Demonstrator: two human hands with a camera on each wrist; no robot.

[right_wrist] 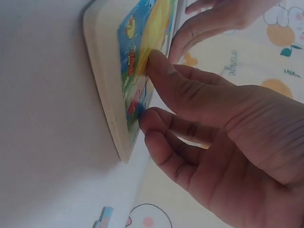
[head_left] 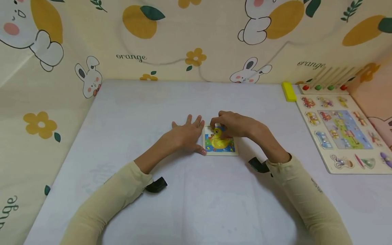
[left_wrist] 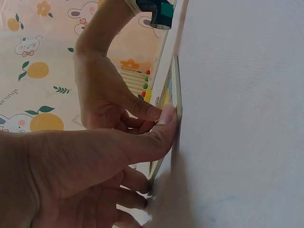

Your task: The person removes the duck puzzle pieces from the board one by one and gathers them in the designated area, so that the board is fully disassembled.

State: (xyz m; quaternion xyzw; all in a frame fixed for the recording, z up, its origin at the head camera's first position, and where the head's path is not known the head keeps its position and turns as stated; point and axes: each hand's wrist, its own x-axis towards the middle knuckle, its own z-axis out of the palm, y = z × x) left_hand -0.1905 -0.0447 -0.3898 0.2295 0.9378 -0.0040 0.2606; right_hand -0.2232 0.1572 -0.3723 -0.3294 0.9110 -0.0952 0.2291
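A small square wooden puzzle [head_left: 220, 149] with a yellow duck picture lies flat on the white tabletop. My left hand [head_left: 185, 136] is at its left side, fingers spread; its thumb [left_wrist: 167, 115] rests on the frame edge. Over the puzzle's upper right is my right hand [head_left: 234, 124], fingers bent down onto the picture. The right wrist view shows its thumb [right_wrist: 159, 64] touching the yellow duck [right_wrist: 154, 28], the index fingertip hidden behind it and the other fingers [right_wrist: 159, 142] curled. Seams between pieces are too small to make out.
A larger wooden board [head_left: 321, 160] with vehicle and toy pictures lies at the right. Behind it are a counting frame [head_left: 324, 89] with red and green beads and a yellow block [head_left: 289, 92]. A patterned curtain [head_left: 171, 44] hangs at the table's back edge.
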